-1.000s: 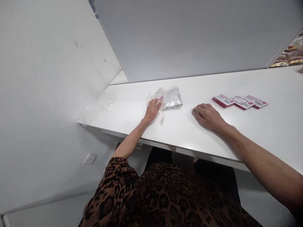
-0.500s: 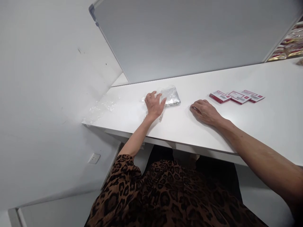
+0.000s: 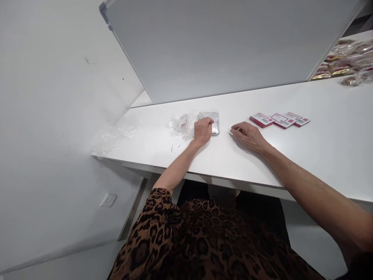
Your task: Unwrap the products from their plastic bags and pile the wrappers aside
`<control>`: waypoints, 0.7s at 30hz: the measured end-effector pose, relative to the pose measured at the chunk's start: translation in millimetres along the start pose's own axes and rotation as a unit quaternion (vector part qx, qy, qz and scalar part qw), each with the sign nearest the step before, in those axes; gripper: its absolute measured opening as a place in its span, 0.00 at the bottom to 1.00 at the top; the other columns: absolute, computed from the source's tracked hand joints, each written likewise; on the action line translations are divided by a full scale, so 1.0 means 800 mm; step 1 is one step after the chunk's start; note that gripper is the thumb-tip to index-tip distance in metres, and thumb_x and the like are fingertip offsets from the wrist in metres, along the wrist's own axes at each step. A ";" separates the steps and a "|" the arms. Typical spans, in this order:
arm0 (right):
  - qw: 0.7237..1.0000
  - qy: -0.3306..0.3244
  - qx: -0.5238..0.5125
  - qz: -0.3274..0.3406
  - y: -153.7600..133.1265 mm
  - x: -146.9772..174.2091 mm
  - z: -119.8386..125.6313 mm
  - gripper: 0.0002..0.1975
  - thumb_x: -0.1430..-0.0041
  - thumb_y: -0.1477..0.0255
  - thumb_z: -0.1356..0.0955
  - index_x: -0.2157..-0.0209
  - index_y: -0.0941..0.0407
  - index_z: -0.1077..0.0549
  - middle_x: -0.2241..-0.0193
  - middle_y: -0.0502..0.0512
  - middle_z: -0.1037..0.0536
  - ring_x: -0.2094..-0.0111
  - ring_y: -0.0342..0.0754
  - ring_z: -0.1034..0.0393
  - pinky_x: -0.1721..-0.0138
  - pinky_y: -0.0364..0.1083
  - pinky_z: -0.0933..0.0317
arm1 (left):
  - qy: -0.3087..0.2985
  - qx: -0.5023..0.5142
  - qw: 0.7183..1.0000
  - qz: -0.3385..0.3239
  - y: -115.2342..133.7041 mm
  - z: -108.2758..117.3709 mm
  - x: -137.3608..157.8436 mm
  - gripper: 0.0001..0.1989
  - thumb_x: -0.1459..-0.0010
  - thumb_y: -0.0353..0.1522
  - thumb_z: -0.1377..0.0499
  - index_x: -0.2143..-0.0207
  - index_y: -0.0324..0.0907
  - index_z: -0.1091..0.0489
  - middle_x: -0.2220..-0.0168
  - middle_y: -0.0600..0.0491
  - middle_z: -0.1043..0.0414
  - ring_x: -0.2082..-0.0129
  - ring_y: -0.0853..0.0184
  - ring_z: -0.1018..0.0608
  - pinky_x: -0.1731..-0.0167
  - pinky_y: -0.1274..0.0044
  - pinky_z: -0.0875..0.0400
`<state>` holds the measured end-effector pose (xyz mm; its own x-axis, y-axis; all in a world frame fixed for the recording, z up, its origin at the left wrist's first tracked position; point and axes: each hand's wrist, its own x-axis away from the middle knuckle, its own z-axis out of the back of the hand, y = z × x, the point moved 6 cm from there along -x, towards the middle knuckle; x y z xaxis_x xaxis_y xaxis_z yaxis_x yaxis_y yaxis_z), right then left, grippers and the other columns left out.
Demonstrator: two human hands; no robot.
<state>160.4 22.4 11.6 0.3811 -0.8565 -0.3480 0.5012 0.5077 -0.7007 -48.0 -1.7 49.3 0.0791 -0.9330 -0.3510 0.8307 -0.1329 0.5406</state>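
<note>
My left hand (image 3: 203, 130) lies on a small stack of silver, shiny flat packets (image 3: 216, 116), its fingers curled in a pinch at the top packet. How many packets lie in the stack I cannot tell. Left of this hand is a crumpled clear plastic wrapper (image 3: 175, 123) with a small red and white label (image 3: 183, 121) in it. My right hand (image 3: 248, 135) rests on the white table with fingers loosely bent, thumb and forefinger slightly apart, and nothing seen between them. Beyond it lie red and white printed packets (image 3: 282, 120), overlapping in a row.
More clear plastic film (image 3: 116, 134) lies at the table's left end, by the wall. A large grey-white board (image 3: 227, 46) stands along the back edge of the table (image 3: 227, 155). Several clear bags with red and gold contents (image 3: 346, 64) lie at the far right.
My left hand has moved right from the clear plastic onto the silver packets, and its spread fingers have curled. The wrapper's label now shows. My right hand's fingers have loosened slightly.
</note>
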 end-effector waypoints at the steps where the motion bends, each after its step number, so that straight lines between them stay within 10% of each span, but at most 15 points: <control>1: 1.000 -0.002 -0.002 -0.007 0.001 0.000 0.001 0.17 0.36 0.59 0.35 0.58 0.54 0.20 0.56 0.66 0.19 0.60 0.60 0.25 0.53 0.62 0.29 | 0.002 0.040 0.999 0.003 -0.004 0.002 0.003 0.13 0.35 0.21 0.48 0.61 0.46 0.27 0.55 0.51 0.18 0.52 0.63 0.20 0.44 0.68 0.27; 8: 0.997 0.015 -0.039 -0.070 0.011 0.000 0.003 0.19 0.38 0.54 0.32 0.55 0.53 0.21 0.58 0.62 0.19 0.61 0.58 0.26 0.52 0.60 0.29 | -0.042 0.199 0.979 -0.010 -0.029 0.027 0.029 0.06 0.33 0.28 0.42 0.57 0.44 0.26 0.56 0.52 0.19 0.57 0.68 0.19 0.51 0.75 0.24; 14: 0.992 0.010 -0.068 -0.109 0.006 -0.035 -0.001 0.32 0.42 0.56 0.28 0.38 0.54 0.28 0.40 0.68 0.25 0.48 0.63 0.27 0.48 0.62 0.28 | 0.064 -0.027 0.997 0.037 -0.048 0.081 0.038 0.14 0.27 0.36 0.42 0.43 0.46 0.25 0.37 0.44 0.23 0.33 0.54 0.27 0.31 0.61 0.37; 21: 0.995 -0.026 -0.020 -0.098 -0.015 -0.082 -0.053 0.41 0.41 0.68 0.31 0.27 0.59 0.39 0.29 0.72 0.38 0.29 0.69 0.44 0.28 0.64 0.46 | 0.014 -0.168 0.967 0.189 -0.112 0.104 0.032 0.19 0.27 0.36 0.45 0.37 0.51 0.27 0.37 0.42 0.24 0.35 0.49 0.28 0.34 0.56 0.38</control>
<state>96.0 68.7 16.5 0.3204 -0.9319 -0.1703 0.5390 0.3272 -0.7762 -165.8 -41.1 55.6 0.4224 -0.8841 -0.1999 0.8720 0.3361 0.3559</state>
